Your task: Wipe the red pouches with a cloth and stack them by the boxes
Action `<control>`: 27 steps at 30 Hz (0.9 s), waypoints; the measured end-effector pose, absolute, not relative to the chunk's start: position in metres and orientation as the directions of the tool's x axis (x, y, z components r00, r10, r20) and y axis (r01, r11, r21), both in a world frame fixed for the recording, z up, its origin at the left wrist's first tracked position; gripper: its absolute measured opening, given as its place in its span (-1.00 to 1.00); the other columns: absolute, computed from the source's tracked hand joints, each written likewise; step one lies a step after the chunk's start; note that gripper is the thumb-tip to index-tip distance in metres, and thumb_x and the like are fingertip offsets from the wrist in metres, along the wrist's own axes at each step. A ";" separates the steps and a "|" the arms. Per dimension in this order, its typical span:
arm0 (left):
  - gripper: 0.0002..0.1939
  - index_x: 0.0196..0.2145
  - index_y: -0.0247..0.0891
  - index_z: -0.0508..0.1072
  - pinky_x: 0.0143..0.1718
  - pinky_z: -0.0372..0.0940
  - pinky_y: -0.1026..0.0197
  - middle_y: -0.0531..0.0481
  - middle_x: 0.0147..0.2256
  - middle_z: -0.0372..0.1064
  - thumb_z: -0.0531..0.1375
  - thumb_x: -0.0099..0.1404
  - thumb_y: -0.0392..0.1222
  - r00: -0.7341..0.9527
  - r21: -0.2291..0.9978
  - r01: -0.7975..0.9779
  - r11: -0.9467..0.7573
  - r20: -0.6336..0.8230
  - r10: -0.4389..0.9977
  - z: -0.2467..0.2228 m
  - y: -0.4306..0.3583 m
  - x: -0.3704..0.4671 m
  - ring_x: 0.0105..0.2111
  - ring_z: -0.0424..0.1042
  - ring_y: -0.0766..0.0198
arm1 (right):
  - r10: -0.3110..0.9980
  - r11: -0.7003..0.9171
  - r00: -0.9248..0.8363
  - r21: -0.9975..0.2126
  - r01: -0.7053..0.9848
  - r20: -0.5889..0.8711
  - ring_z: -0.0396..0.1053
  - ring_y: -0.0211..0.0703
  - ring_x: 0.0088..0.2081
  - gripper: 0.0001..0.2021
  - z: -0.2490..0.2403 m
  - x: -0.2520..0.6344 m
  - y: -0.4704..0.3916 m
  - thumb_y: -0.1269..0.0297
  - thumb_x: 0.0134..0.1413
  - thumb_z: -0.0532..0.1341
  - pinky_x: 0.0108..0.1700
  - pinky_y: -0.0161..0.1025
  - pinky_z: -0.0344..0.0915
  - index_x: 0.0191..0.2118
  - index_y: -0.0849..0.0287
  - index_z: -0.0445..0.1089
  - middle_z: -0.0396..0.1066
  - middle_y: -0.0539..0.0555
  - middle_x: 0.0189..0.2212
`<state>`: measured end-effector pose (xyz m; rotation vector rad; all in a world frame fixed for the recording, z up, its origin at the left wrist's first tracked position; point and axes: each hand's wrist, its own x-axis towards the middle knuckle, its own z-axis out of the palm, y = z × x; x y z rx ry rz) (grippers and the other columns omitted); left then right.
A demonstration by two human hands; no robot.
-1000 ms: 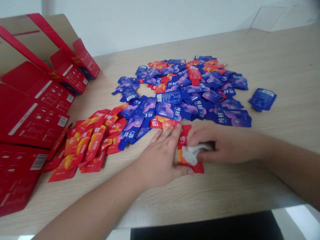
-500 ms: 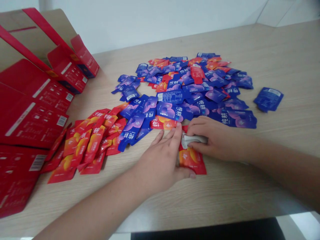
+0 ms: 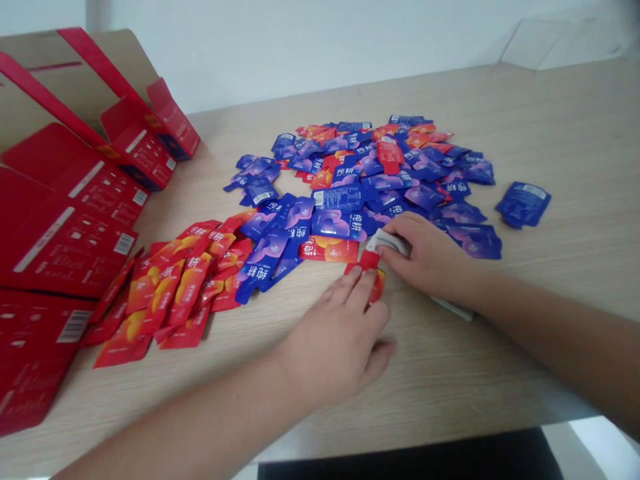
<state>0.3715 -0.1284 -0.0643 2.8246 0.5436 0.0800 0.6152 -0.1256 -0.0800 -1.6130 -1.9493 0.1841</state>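
In the head view, my left hand (image 3: 340, 333) lies over a small red and orange pouch (image 3: 369, 261), fingers together and bent onto it against the table. Most of that pouch is hidden under the fingers; its narrow red top points away from me. Pinched in my right hand (image 3: 425, 257) is a folded white cloth (image 3: 387, 241), which touches the top of the pouch. Just beyond both hands lies another red pouch (image 3: 327, 249), partly covered by blue pouches (image 3: 339, 224) of a large mixed heap.
Red cartons (image 3: 70, 227) stand open along the left. Beside them lies a pile of red-orange pouches (image 3: 187, 283). One blue pouch (image 3: 524, 204) is apart at the right. A thin white edge (image 3: 453, 309) shows under my right wrist. A pale wall (image 3: 300, 53) bounds the wooden table.
My left hand has shifted over the red pouch and now covers most of it. My right hand has moved slightly away from me with the cloth, up to the pouch's top.
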 end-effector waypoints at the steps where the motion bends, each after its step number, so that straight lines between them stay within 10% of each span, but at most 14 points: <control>1: -0.55 0.20 -0.40 0.46 0.49 0.11 -0.23 -0.50 0.44 0.14 0.23 0.50 -0.05 0.917 0.236 0.387 -0.891 0.004 0.399 -0.064 -0.128 0.373 0.49 0.10 -0.29 | 0.930 0.242 -0.060 -0.481 0.843 0.363 0.43 0.04 -0.14 -0.94 -0.079 0.616 -0.126 0.29 0.29 0.28 -0.09 -0.04 0.38 -0.20 0.09 0.38 0.44 0.13 -0.20; 8: -0.30 0.49 -0.14 0.16 -0.18 0.64 -0.11 -0.41 0.49 0.06 0.10 0.45 -0.41 0.803 0.062 0.593 -0.803 0.021 0.595 -0.052 -0.125 0.365 -0.08 0.67 -0.10 | 0.915 0.235 -0.010 -0.512 0.826 0.404 0.41 0.05 -0.18 -0.95 -0.072 0.618 -0.130 0.28 0.29 0.27 -0.13 -0.01 0.37 -0.19 0.06 0.37 0.43 0.12 -0.22; 13: -0.49 0.35 -0.15 0.35 0.02 0.60 0.03 -0.19 0.34 0.33 0.09 0.50 -0.34 0.765 0.306 0.596 -0.742 0.064 0.641 -0.053 -0.113 0.363 0.10 0.58 0.03 | 0.876 0.273 -0.014 -0.473 0.837 0.482 0.41 0.10 -0.14 -0.94 -0.071 0.618 -0.133 0.27 0.33 0.25 -0.08 0.04 0.38 -0.14 0.01 0.35 0.43 0.13 -0.21; 17: -0.62 0.18 -0.19 0.48 -0.13 0.60 -0.06 -0.17 0.04 0.54 0.01 0.61 -0.03 0.751 0.274 0.644 -0.714 -0.050 0.659 -0.051 -0.110 0.364 -0.11 0.63 -0.03 | 0.870 0.325 -0.069 -0.464 0.824 0.487 0.43 0.11 -0.10 -0.91 -0.071 0.616 -0.136 0.31 0.32 0.25 -0.04 0.05 0.39 -0.10 0.02 0.34 0.43 0.14 -0.17; 27: 0.09 0.49 -0.41 0.13 0.48 0.05 -0.28 -0.40 0.49 0.07 0.25 0.37 0.49 0.840 0.249 0.518 -0.818 0.031 0.541 -0.070 -0.099 0.361 0.48 0.11 -0.25 | 0.857 0.470 -0.270 -0.451 0.759 0.440 0.44 0.13 -0.01 -0.78 -0.075 0.614 -0.144 0.35 0.29 0.27 0.05 0.09 0.43 0.02 0.08 0.38 0.47 0.20 -0.04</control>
